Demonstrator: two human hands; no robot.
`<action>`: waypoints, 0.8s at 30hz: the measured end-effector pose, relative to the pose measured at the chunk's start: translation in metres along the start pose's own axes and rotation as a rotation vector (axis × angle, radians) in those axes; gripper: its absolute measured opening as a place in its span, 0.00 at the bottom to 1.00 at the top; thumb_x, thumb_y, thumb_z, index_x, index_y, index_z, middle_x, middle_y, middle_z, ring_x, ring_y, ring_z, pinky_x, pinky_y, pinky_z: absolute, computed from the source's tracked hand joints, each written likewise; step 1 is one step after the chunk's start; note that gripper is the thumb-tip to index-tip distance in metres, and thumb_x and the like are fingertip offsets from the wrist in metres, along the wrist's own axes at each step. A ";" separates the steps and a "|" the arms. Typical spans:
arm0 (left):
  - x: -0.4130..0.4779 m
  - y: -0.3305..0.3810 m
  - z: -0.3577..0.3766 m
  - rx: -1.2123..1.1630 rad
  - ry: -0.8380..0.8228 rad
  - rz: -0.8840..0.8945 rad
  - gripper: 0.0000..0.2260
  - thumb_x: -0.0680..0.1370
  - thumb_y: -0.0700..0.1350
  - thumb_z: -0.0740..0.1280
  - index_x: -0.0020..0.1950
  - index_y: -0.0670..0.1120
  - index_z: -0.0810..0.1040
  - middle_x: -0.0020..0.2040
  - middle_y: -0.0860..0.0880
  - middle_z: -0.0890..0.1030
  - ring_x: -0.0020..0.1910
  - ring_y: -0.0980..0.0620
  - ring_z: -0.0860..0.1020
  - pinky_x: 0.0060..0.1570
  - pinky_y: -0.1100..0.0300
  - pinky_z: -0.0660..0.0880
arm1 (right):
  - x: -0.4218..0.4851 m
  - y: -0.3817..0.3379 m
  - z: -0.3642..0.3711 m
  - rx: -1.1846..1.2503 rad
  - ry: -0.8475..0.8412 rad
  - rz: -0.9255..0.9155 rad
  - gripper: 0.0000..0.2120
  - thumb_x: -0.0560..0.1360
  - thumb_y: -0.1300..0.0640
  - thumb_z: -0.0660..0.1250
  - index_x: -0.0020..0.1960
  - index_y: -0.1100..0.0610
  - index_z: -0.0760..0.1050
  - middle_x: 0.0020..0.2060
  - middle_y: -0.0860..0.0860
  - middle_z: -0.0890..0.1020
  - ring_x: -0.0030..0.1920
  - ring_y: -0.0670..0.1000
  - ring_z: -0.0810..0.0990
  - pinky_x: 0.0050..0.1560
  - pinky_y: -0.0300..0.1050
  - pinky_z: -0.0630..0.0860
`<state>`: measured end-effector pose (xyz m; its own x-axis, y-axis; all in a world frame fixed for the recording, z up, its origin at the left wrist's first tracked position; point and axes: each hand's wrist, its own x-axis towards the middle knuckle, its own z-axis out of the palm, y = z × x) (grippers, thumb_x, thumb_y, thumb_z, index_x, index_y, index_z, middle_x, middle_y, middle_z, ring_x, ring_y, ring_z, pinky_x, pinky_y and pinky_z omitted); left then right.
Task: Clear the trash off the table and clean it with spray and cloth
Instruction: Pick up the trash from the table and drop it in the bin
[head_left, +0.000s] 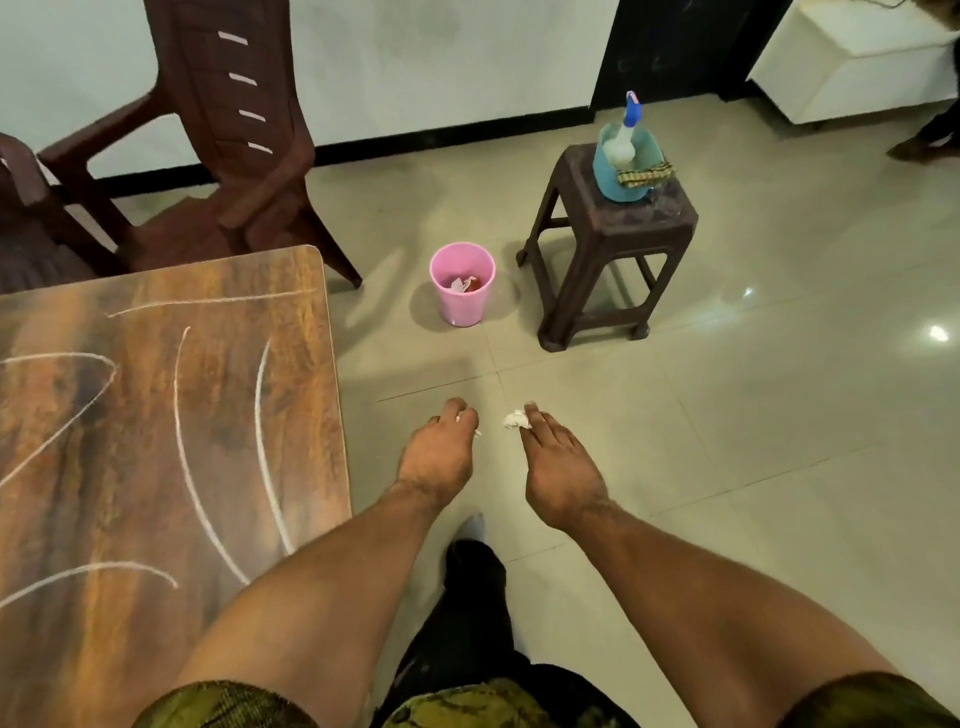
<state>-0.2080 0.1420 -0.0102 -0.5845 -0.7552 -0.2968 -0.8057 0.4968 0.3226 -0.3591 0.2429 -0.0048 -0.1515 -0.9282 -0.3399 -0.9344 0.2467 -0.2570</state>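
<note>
Both hands hang over the floor tiles, right of the wooden table (156, 405), whose top carries white chalk-like streaks. My right hand (558, 467) pinches a crumpled white paper scrap (516, 419) at its fingertips. My left hand (439, 449) is curled, with a small white bit showing at the fingers. A pink bin (462, 283) with some trash inside stands on the floor ahead of the hands. On a brown stool (613, 239) sits a blue tub (626, 166) holding a spray bottle (626, 132) and a striped cloth (644, 174).
Two brown plastic chairs (223, 145) stand behind the table against the wall. A white cabinet (852, 57) is at the far right, with someone's foot (917, 148) beside it. My dark trouser leg (467, 597) is below the hands.
</note>
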 end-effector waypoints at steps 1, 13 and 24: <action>0.009 -0.004 0.001 -0.016 -0.005 -0.034 0.15 0.78 0.34 0.59 0.63 0.45 0.72 0.68 0.45 0.69 0.52 0.39 0.79 0.50 0.46 0.77 | 0.011 0.000 -0.003 -0.005 -0.010 -0.012 0.35 0.76 0.65 0.54 0.81 0.58 0.50 0.82 0.53 0.45 0.81 0.54 0.48 0.79 0.47 0.48; 0.186 -0.035 -0.057 -0.065 -0.089 -0.163 0.17 0.78 0.33 0.56 0.65 0.46 0.70 0.63 0.44 0.75 0.55 0.36 0.79 0.49 0.45 0.75 | 0.213 0.032 -0.069 -0.092 -0.082 -0.112 0.35 0.76 0.65 0.53 0.82 0.57 0.50 0.82 0.52 0.45 0.80 0.54 0.49 0.79 0.48 0.50; 0.395 -0.088 -0.099 -0.139 -0.102 -0.180 0.23 0.76 0.29 0.59 0.70 0.43 0.68 0.68 0.44 0.68 0.59 0.41 0.78 0.57 0.47 0.76 | 0.432 0.066 -0.114 -0.051 -0.191 -0.115 0.33 0.78 0.61 0.57 0.82 0.55 0.50 0.81 0.50 0.44 0.79 0.54 0.54 0.76 0.50 0.55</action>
<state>-0.3589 -0.2425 -0.0666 -0.4454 -0.7756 -0.4474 -0.8808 0.2897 0.3746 -0.5234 -0.1736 -0.0659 0.0167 -0.8784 -0.4776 -0.9579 0.1229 -0.2595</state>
